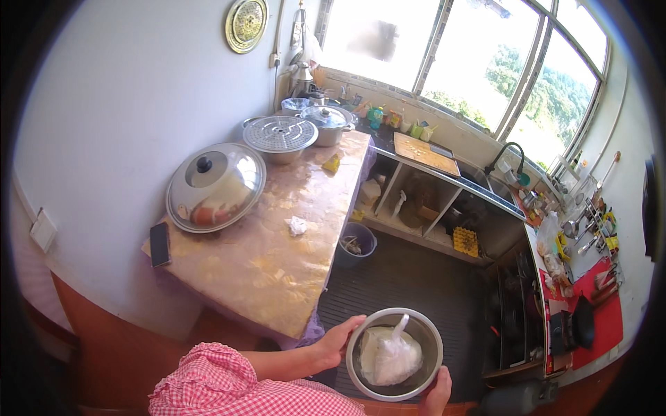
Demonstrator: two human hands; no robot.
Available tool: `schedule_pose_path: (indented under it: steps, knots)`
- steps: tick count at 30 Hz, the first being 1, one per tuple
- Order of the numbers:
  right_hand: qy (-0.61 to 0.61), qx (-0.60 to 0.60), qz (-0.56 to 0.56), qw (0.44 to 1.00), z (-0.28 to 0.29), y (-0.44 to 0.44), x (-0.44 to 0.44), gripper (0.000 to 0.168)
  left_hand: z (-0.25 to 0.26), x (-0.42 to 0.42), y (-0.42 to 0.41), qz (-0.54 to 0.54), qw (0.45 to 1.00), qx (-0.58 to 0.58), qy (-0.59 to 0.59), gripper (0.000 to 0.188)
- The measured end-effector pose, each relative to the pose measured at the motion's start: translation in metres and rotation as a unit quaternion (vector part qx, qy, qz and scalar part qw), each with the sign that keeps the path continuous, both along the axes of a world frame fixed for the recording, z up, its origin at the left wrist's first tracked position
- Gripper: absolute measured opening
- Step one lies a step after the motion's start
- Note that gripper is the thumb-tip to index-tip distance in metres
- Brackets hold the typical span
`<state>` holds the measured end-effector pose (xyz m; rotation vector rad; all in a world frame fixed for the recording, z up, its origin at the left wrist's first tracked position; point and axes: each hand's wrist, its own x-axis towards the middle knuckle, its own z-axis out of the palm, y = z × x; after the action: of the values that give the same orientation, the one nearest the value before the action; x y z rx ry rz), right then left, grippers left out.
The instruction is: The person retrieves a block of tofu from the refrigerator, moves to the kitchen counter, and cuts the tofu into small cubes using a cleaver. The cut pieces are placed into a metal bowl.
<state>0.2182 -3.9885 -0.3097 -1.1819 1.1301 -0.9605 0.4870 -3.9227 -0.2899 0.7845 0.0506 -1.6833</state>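
Both hands carry a round stainless steel bowl (439,353) above the dark floor, just past the table's near corner. My left hand (341,340) grips its left rim, and my right hand (437,392) grips the lower right rim. Inside lies a knotted translucent plastic bag (398,359) with white contents, its twisted end sticking up. Another pale, whitish packet or mass (372,346) sits partly beneath the bag; what it is I cannot tell.
A cloth-covered table (270,270) bears a large domed lid (216,187), a phone (159,244), a steamer tray (281,134), a lidded pot (328,125) and crumpled paper (297,226). A bucket (358,243) stands beside it. Beyond are a cutting board (424,153), a sink (489,182) and a wok (583,322).
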Motion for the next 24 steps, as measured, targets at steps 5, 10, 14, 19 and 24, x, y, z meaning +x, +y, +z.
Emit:
schedule_pose_path:
  steps: [5, 10, 14, 19, 24]
  knots:
    - [-0.058, 0.041, 0.043, 0.997, 0.027, -0.098, 0.03, 0.04, 0.0, 0.019, -0.072, 0.044, 0.998, -0.033, -0.013, 0.03]
    - [-0.062, 0.06, 0.077, 0.993, 0.044, -0.193, 0.046, 0.043, -0.008, 0.045, -0.13, 0.172, 0.985, 0.004, 0.0, 0.039]
    - [-0.035, 0.114, -0.018, 0.993, -0.009, -0.276, -0.018, 0.041, -0.013, 0.062, -0.167, 0.292, 0.956, 0.003, -0.011, 0.038]
    - [0.06, 0.307, -0.218, 0.924, -0.175, -0.374, -0.221, 0.039, -0.027, 0.092, -0.22, 0.415, 0.908, -0.05, -0.004, 0.034]
    - [0.2, 0.344, -0.219, 0.891, -0.211, -0.418, -0.245, 0.038, -0.024, 0.117, -0.263, 0.51, 0.858, -0.034, -0.055, 0.035]
